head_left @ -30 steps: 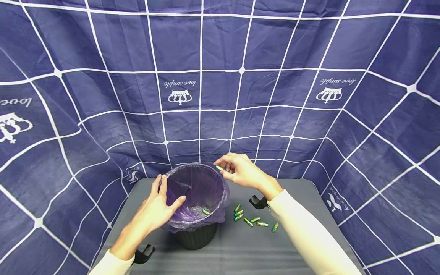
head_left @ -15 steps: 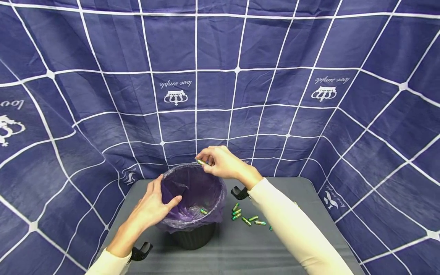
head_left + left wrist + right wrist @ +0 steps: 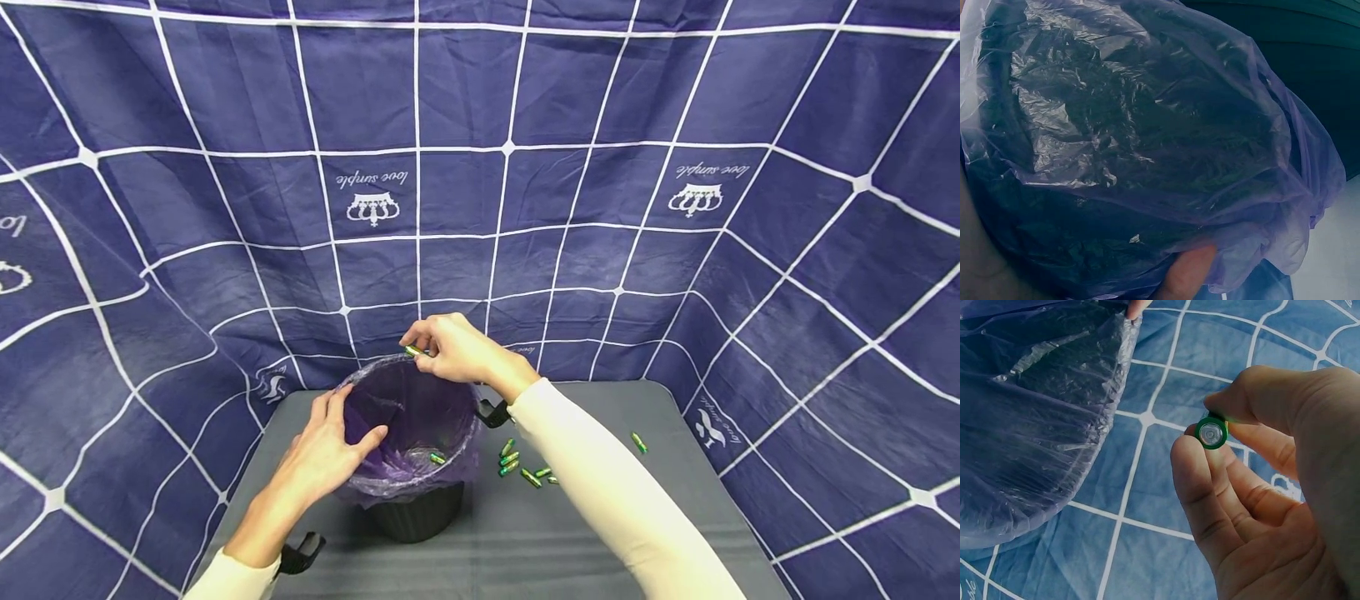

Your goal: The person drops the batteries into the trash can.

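The head camera looks forward and down from above, taking in the bin at lower centre and the gridded cloth across the upper frame. The left wrist view sits close against the purple liner, which fills most of it. The right wrist view looks past the right hand, near at right, toward the cloth, meeting a battery end-on around centre; it shares battery and liner with the head view.

Partly hidden battery (behind sleeve)
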Action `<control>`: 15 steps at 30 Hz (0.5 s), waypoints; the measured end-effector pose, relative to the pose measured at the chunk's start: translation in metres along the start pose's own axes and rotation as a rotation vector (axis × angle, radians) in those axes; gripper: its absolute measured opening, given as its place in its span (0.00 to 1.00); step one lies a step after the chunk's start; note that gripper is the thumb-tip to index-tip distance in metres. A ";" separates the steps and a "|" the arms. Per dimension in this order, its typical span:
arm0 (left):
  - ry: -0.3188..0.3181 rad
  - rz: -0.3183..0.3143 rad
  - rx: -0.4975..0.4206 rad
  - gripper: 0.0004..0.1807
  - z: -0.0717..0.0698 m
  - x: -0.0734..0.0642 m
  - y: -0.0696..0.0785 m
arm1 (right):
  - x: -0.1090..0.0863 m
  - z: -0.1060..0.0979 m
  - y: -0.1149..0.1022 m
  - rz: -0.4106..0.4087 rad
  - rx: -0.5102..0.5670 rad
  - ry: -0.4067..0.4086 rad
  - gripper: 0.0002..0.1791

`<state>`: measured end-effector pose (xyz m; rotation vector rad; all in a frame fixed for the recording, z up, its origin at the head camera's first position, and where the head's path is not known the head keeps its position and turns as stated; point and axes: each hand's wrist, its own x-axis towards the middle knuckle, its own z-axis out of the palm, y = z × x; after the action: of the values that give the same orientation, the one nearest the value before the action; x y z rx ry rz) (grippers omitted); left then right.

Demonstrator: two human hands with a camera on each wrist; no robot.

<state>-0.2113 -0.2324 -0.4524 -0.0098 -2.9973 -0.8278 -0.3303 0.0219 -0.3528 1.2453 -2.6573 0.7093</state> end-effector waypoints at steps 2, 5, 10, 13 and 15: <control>0.002 0.002 0.001 0.59 0.000 0.000 0.000 | 0.000 0.000 0.001 0.014 -0.019 -0.009 0.20; 0.005 0.007 0.003 0.59 -0.001 0.001 0.000 | -0.004 -0.002 0.003 0.047 -0.041 -0.028 0.22; 0.012 0.016 0.005 0.59 -0.001 0.000 -0.001 | -0.016 -0.008 0.013 0.075 -0.021 -0.014 0.22; 0.021 0.027 0.005 0.59 0.000 0.000 -0.002 | -0.025 -0.011 0.023 0.084 0.000 0.012 0.21; 0.028 0.032 0.002 0.59 0.001 -0.001 -0.002 | -0.031 -0.012 0.030 0.096 0.009 0.028 0.20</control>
<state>-0.2109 -0.2337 -0.4542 -0.0457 -2.9634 -0.8154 -0.3336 0.0660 -0.3625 1.1084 -2.7095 0.7473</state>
